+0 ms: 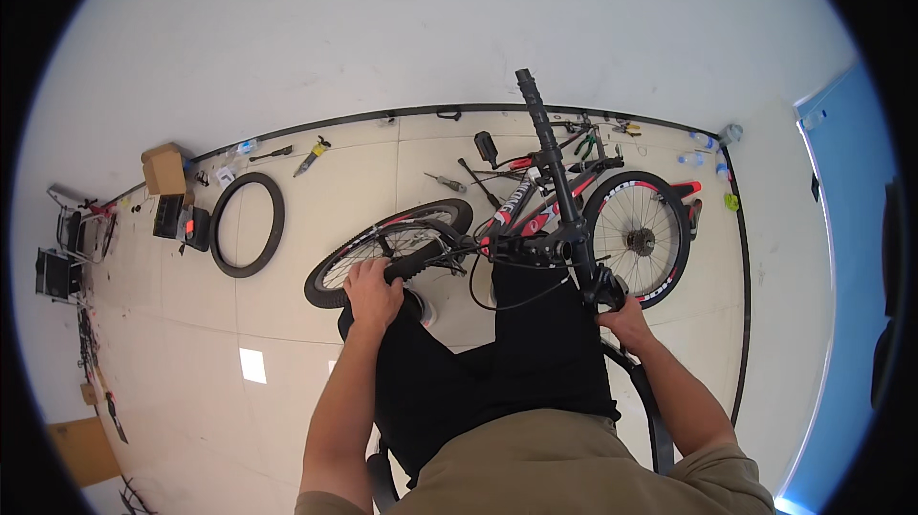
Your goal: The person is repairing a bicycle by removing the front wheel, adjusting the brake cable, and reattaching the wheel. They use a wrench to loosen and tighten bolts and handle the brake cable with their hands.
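Bike (535, 209) on floor (316, 352), between the person and the floor's far edge. Left hand (373, 293) by the left knee, fingertips at the end of a black handle (417, 261); whether its grip is closed, cannot tell. Right hand's (628, 326) grip closed on the black fitting (604, 287) at the bar's near end, fingers partly hidden. Rear wheel (676, 271) just beyond. Loose tyre (220, 247) well left; bottles (703, 141) near the floor's far right corner.
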Motion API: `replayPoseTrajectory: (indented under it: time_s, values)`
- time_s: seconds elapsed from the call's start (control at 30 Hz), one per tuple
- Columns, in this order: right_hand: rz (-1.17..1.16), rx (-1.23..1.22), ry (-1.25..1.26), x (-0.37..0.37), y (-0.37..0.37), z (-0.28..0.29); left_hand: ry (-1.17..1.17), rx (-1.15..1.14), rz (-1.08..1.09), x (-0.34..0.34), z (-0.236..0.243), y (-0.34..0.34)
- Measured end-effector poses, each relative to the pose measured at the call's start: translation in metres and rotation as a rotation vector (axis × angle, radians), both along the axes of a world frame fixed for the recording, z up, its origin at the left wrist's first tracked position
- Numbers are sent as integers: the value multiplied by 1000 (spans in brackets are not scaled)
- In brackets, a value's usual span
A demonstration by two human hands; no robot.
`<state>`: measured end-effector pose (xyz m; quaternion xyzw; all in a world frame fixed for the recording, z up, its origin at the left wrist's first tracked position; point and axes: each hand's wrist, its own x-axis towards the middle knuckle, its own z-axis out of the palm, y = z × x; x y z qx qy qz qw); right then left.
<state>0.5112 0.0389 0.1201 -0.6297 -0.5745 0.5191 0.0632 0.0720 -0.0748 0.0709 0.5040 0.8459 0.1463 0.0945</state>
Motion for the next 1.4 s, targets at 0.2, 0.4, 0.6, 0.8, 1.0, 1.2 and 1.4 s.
replayPoseTrajectory:
  time_s: [0.2, 0.4, 0.6, 0.8, 1.0, 1.2, 1.4]
  values:
    - [-28, -288, 95, 28, 0, -25, -49, -329, -52, 0, -11, 16]
    - [-43, -339, 109, 20, -7, -27, -83, -323, -71, -3, -14, 19]
    - [-56, -328, 112, 13, -7, -19, -4, -30, -149, 9, -24, 13]
    - [-60, -328, 136, 20, -5, -32, -318, 241, -88, 58, -45, 17]
    - [-13, -349, 110, 24, -4, -32, -673, 223, 114, 86, -52, 17]
    - [14, -356, 85, 12, -6, -17, -783, -15, 177, 71, -59, 12]
    - [135, -232, 133, 24, -8, -34, -812, 47, 31, 78, -44, 19]
